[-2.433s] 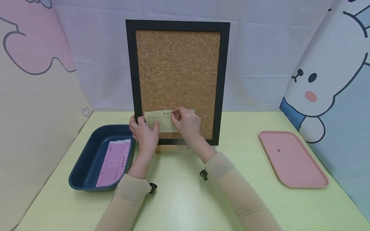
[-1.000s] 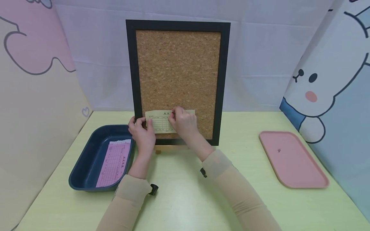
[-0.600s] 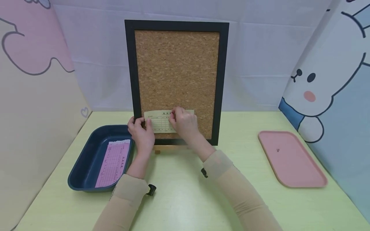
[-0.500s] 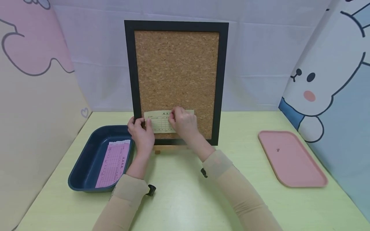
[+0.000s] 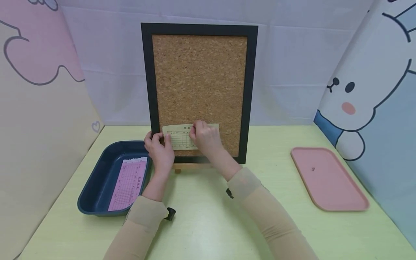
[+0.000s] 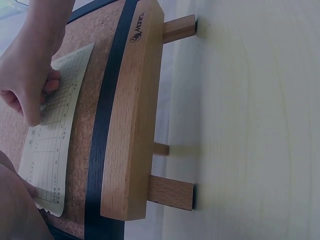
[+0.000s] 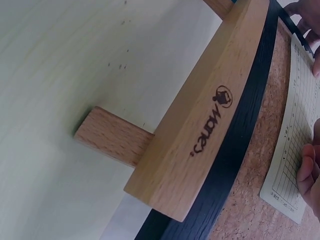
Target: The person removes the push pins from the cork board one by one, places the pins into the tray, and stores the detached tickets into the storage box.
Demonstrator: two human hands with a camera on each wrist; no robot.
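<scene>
A cork board (image 5: 200, 79) in a black frame stands upright on a wooden easel (image 6: 132, 125). Low on its cork lies a pale yellow printed slip (image 5: 178, 140) with a ruled table. My left hand (image 5: 160, 152) grips the frame's left edge, thumb on the slip's left end. At the slip's top middle, my right hand (image 5: 207, 139) pinches a push pin (image 5: 193, 125), mostly hidden by the fingers. Its curled fingers (image 7: 306, 172) lie against the slip in the right wrist view.
To the left, a dark blue tub (image 5: 94, 177) holds a pink printed slip (image 5: 128, 184). A pink tray (image 5: 338, 191) on the right bears small metallic bits (image 5: 313, 169). White cloth (image 5: 286, 72) hangs behind the board.
Since the oldest frame, my left thumb has slid left along the slip and my right hand has turned slightly, its fingers closer round the pin. Little differs over the last half second.
</scene>
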